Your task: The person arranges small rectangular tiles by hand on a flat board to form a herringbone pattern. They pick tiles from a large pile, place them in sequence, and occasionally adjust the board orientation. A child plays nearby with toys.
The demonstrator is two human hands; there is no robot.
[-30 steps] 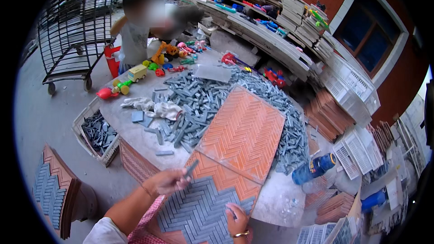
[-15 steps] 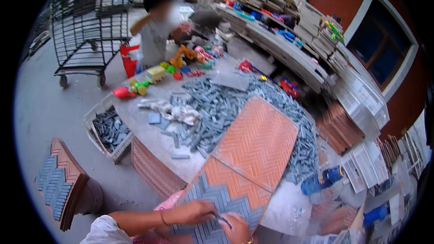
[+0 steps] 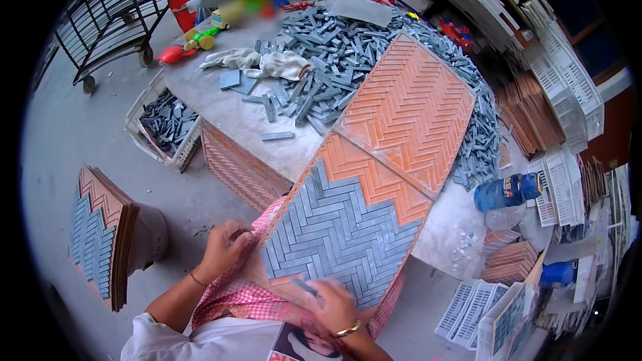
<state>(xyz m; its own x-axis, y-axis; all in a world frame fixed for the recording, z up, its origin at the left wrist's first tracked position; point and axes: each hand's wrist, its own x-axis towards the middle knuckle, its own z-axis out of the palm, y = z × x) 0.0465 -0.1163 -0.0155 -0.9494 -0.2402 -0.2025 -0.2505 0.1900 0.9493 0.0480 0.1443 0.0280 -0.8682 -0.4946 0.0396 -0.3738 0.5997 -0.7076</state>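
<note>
head view: right hand (image 3: 332,305) pinches a grey tile (image 3: 303,287); left hand (image 3: 225,250) curls loosely (contents can't be told).

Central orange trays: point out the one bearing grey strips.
The nearer tray, by the right hand; grey strips cover most of it, whereas the farther tray is all orange.

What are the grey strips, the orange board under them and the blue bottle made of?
Grey strips: maybe stone or ceramic, matte with sharp edges. Orange board: perhaps moulded plastic or rubber, dull sheen, ridges. Blue bottle: probably plastic, glossy and see-through.
</note>
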